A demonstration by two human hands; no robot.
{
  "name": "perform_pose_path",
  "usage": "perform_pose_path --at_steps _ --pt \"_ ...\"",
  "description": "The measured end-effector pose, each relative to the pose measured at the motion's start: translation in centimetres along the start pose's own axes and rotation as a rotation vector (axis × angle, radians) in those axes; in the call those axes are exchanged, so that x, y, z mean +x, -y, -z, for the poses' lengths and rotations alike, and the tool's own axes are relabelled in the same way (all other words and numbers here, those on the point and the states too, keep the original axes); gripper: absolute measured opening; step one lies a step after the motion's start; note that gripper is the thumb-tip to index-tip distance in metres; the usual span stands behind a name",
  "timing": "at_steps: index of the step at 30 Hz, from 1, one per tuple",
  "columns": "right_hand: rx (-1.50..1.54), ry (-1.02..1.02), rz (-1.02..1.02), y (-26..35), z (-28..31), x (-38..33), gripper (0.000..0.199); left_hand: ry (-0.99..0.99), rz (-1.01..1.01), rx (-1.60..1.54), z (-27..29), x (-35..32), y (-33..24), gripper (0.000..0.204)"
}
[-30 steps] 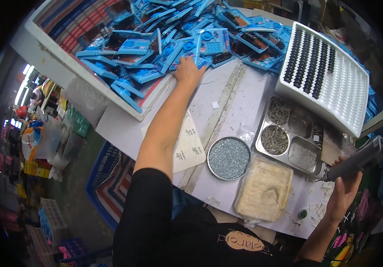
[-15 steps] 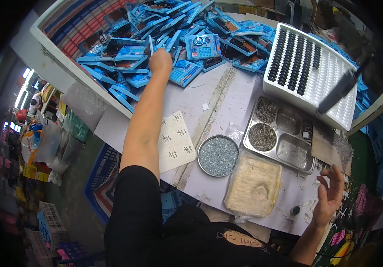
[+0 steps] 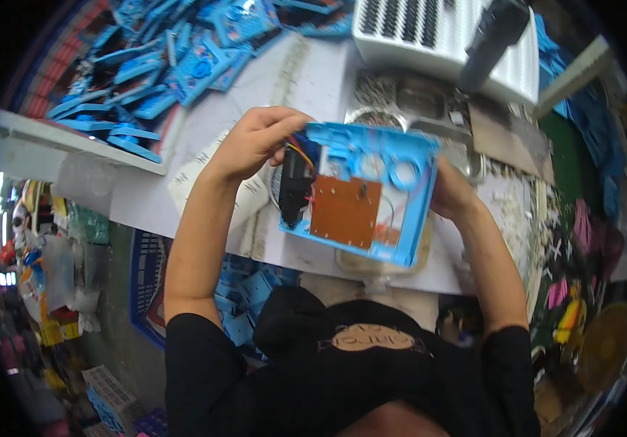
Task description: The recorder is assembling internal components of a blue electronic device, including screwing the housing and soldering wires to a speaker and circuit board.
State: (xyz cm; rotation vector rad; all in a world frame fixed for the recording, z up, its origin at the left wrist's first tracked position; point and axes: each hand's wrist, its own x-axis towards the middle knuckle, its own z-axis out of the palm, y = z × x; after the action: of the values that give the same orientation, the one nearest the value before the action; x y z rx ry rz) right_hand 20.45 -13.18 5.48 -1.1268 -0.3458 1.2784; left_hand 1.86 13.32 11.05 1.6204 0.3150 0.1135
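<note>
An open blue casing [image 3: 422,211] is held above the surface [image 3: 320,69], a brown board [image 3: 346,211] and wires inside it. The left hand's [image 3: 259,142] fingers grip its corner; the right hand's [image 3: 453,193] are hidden behind it — their grip cannot be told. Beyond, a compartmented metal tray [image 3: 421,98] holds small parts; a white rack [image 3: 503,69] carries black pieces [image 3: 408,20].

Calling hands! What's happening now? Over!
Left hand gripping open blue plastic device; right hand at its right edge, partly hidden. Dark cylindrical tool clear of device.
</note>
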Motion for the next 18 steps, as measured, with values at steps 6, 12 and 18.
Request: perform_pose_path --at_steps 6,12,18 --pt "0.048 0.193 -0.052 -2.2 1.2 -0.8 0.058 0.289 0.052 0.145 -4.4 4.2 1.1 0.031" --pt "-0.334 -0.142 0.201 -4.2 2.9 -4.9 0.03 -0.228 -0.23 0.063 -8.6 2.7 2.6 0.031" --pt "-0.585 -0.501 0.555 -7.1 2.3 -5.8 0.021 -0.031 -0.626 0.649 -16.9 -6.7 5.7 0.036"
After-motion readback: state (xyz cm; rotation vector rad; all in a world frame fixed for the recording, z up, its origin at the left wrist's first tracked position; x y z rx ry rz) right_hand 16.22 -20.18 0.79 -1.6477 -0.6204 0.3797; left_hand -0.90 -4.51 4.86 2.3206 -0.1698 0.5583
